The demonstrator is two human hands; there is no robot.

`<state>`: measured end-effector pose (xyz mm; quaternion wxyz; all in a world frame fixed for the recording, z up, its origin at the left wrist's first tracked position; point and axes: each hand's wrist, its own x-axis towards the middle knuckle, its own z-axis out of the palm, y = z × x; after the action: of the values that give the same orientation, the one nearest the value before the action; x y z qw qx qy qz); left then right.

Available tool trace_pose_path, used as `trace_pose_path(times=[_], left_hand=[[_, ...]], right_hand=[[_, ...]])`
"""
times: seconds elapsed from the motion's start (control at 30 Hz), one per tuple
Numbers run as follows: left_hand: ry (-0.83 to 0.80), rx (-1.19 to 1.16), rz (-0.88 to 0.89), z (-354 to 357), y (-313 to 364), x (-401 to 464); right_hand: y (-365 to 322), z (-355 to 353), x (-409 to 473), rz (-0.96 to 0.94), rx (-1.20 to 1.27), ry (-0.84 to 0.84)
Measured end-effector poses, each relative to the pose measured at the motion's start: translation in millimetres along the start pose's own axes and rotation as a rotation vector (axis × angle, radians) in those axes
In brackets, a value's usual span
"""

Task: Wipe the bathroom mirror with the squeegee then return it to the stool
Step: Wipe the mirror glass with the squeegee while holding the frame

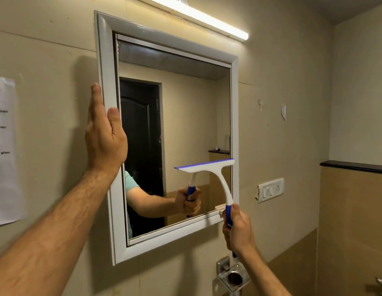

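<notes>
While wrapped tight around the blue grip, right hand (238, 229) fingers (226, 228) closed fully on the squeegee (215, 176), thumb laid along the handle near the top of the grip. Blade up, white head pressed flat to the mirror (185, 124) glass in the lower right part, blue rubber edge running nearly level, right tip touching or just over the inner edge of the white frame (104, 82). Handle curving down and out across the frame's lower right corner, just beside a small pale ledge there. Left hand (104, 133) flat and open, fingers straight and together, pointing up, palm against the frame's left side, thumb lying over the inner lip at the glass; holding nothing.

Open glass to the left of the blade and above it, up to the top edge of the frame. Little room to the right: frame edge right at the blade's end. Below the blade, a short strip of glass before the bottom rail. Under the right hand, a metal holder (234, 276) fixed to the wall, near the wrist. Switch plate (270, 190) on the wall to the right, apart from the frame. Lit tube lamp (198, 18) above the frame; paper sheet (5, 150) on the wall well to the left.
</notes>
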<state>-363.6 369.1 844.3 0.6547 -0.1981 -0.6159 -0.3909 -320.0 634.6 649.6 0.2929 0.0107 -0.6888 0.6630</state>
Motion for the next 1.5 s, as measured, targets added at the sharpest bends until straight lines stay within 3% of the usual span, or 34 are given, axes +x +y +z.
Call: trace_pose_path(times=[0.6,1.07,1.27,1.5], left_hand=[[0.007,0.045,-0.011,-1,-2,-18],[-0.005,0.072,-0.045,-7,-6,-46],[-0.056,0.040,-0.085,-17,-8,-72],[-0.132,0.020,-0.200,-38,-11,-70]], right_hand=[[55,-10,-60,0.245,-0.041,0.028],[44,-9,-90,0.297,-0.202,-0.115],[26,5,-102,0.211,-0.186,-0.152],[-19,40,-93,-0.016,-0.143,-0.154]])
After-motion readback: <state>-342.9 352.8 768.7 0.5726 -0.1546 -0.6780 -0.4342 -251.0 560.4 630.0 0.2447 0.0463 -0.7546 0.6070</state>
